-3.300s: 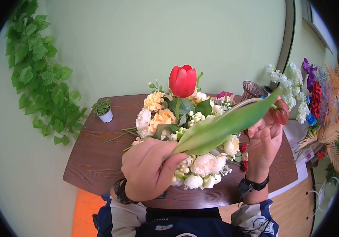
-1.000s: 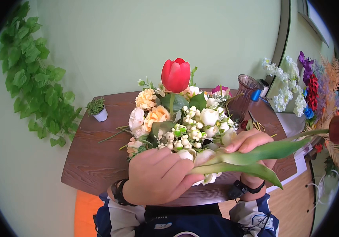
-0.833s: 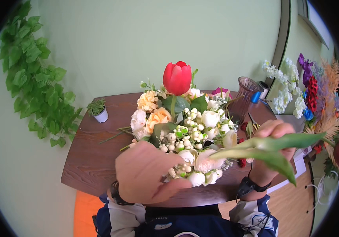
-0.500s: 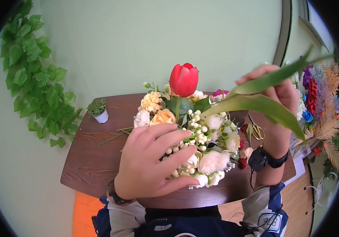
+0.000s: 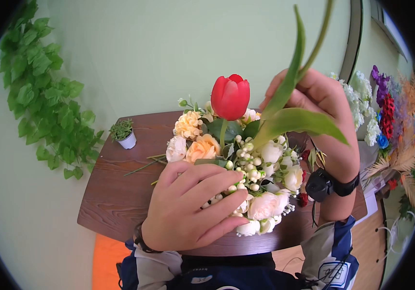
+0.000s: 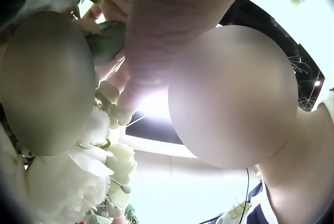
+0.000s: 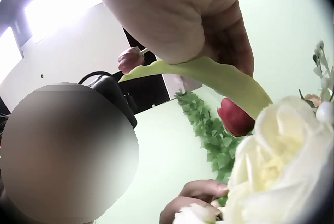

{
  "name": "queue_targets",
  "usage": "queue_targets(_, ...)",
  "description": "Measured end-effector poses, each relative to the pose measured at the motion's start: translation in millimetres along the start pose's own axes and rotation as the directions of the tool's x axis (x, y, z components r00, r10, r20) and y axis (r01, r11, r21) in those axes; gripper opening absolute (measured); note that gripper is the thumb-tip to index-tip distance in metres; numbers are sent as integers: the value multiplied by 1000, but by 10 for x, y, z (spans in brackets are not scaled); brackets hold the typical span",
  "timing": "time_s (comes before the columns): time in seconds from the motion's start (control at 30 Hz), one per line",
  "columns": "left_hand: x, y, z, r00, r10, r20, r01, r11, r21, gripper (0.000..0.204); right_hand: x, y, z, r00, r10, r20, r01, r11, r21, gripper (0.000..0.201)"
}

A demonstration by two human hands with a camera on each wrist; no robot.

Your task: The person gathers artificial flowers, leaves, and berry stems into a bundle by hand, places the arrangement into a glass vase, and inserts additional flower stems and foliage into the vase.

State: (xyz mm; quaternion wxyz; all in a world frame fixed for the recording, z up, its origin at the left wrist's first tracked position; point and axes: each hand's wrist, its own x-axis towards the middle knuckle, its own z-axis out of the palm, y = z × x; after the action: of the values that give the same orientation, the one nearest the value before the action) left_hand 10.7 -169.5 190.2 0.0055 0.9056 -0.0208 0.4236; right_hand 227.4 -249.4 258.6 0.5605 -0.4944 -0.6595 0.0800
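Observation:
My right hand (image 5: 321, 96) pinches a tulip by its stem (image 5: 319, 38) above the right side of a flower arrangement (image 5: 265, 205). Two long green leaves hang from it, one leaf (image 5: 297, 123) arching right. Its bloom (image 7: 130, 59), dull red, shows only in the right wrist view. The stem's lower end is hidden among white flowers and berries. My left hand (image 5: 193, 203) rests with spread fingers over the arrangement's front left; in the left wrist view, the left hand (image 6: 162, 31) is beside leaves and white flowers. A bright red tulip (image 5: 230, 96) stands upright in the arrangement.
The wooden table (image 5: 110, 198) holds a small potted plant (image 5: 124, 134) at back left and loose cut stems (image 5: 144, 166). Small red flowers (image 5: 303, 199) lie by my right wrist. Artificial flowers (image 5: 386, 116) stand beyond the table's right; an ivy garland (image 5: 48, 96) hangs left.
The left hand has let go of the tulip's stem and spread over the arrangement. The right hand has lifted the tulip, turned it bloom-up and brought it left over the flowers.

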Motion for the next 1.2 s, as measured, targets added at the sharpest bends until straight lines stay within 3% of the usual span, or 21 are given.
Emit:
queue_targets(0.07, 6, 12, -8, 1000, -7, 8, 7, 1000, 1, 35, 3, 32, 7, 1000, 10, 21, -10, 1000, 10, 19)
queue_targets(0.13, 10, 22, -6, 1000, -17, 10, 17, 1000, 5, 35, -8, 28, -16, 994, 105, 34, -107, 991, 84, 17)
queue_targets(0.2, 5, 11, -8, 1000, -19, 7, 19, 1000, 1, 34, -13, 89, -53, 998, 44, 40, -47, 997, 69, 18)
queue_targets(0.27, 7, -5, -4, 1000, -11, 5, 11, 1000, -5, 34, -19, 81, -67, 995, 58, -78, -53, 997, 60, 18)
queue_targets(0.43, 1, -8, -6, 1000, -2, 3, 2, 1000, -13, 34, 33, 13, -72, 952, -110, -285, 120, 993, 20, 20)
queue_targets(0.53, 0, -6, 9, 1000, 2, -5, -3, 1000, -14, 34, 78, 53, -7, 969, -142, -202, 158, 985, 66, 21)
queue_targets(0.57, -2, -5, 12, 1000, 6, -7, -6, 1000, -11, 34, 83, 3, 20, 985, -66, -158, 66, 998, -5, 20)
queue_targets(0.6, -4, -4, 13, 1000, 10, -9, -10, 1000, -8, 34, 83, 21, 48, 985, -65, -160, 65, 998, -6, 20)
queue_targets(0.67, 2, 4, 3, 1000, 7, -4, -7, 1000, -3, 34, 90, 113, 89, 999, -17, 38, 9, 983, 183, 19)
queue_targets(0.7, 4, 6, -1, 1000, 2, 0, -2, 1000, 3, 34, 106, 150, 72, 992, -46, 117, 30, 991, 131, 18)
queue_targets(0.8, 3, 5, 3, 1000, -1, 0, 1, 1000, -2, 34, 65, 139, 89, 993, -40, 108, 34, 997, 62, 16)
queue_targets(0.97, 13, 3, 10, 1000, -4, -5, 3, 1000, -12, 34, 76, 173, 8, 984, -40, 176, 14, 989, 151, 17)
queue_targets(1.2, 11, 2, 5, 1000, -5, -13, 5, 1000, -20, 33, 100, 188, -58, 995, -89, -33, 92, 991, 101, 19)
